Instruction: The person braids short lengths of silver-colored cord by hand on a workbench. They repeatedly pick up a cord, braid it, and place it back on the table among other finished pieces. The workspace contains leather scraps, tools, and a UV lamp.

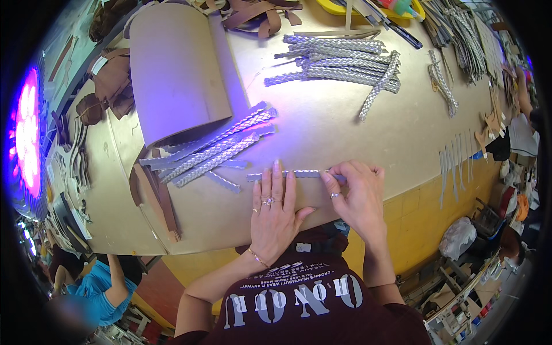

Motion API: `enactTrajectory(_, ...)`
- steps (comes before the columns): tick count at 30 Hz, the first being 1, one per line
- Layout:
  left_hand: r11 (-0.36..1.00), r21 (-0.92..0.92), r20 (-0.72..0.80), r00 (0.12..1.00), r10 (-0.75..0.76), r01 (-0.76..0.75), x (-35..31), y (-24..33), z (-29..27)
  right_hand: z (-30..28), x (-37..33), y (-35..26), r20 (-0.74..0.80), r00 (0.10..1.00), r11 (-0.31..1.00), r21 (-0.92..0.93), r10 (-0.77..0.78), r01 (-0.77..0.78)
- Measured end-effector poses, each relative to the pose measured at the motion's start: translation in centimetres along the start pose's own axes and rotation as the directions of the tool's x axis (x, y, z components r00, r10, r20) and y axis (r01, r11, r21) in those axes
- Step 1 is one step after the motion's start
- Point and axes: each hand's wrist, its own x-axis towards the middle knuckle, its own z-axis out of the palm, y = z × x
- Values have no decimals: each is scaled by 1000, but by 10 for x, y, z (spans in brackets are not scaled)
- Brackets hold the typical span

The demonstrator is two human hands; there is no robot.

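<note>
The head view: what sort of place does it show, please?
Probably a workshop for braided strap or leather-like goods: heaped silver braided strips, flat dark-brown strips and a broad tan worktable suggest it.

Tan worktable, loaded mainly toward top of frame
Upper left: curved brown sheet, crumpled brown pieces beside it; left of centre: loose silver braids; upper centre: larger braid pile; top right: yellow tray; centre: narrow braided strip
</note>
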Motion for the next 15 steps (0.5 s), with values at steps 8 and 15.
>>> enactTrajectory(8, 1000, 21, 54, 998, -19, 17, 2, 6, -3, 4, 0, 0, -34, 999, 999, -39, -13, 11)
enactTrajectory(15, 995, 97, -8, 1000, -27, 28, 9, 22, 1, 11, -5, 1, -44, 999, 995, -97, -21, 17)
